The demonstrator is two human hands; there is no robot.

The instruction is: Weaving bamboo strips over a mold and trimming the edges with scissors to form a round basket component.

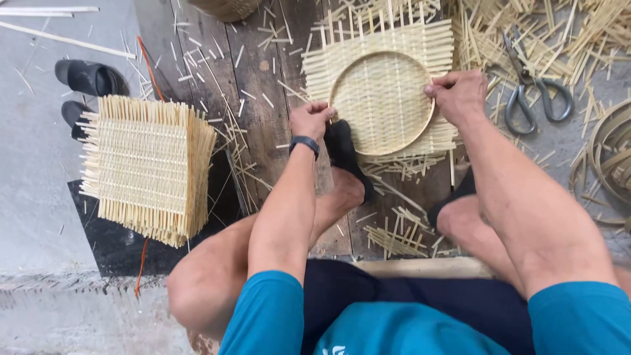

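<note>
Both hands, left hand point(311, 120) and right hand point(458, 96), pinch the hoop point(382, 103) on the mat point(378, 39); its ends are untrimmed, and finished mats point(146, 167) are piled left.

Both hands grip a round bamboo hoop point(382, 104) pressed onto a woven bamboo mat point(394, 39): left hand point(311, 120) at its left rim, right hand point(458, 95) at its right. Scissors point(534, 92) lie just right; a stack of woven mats point(146, 167) sits well left.
</note>
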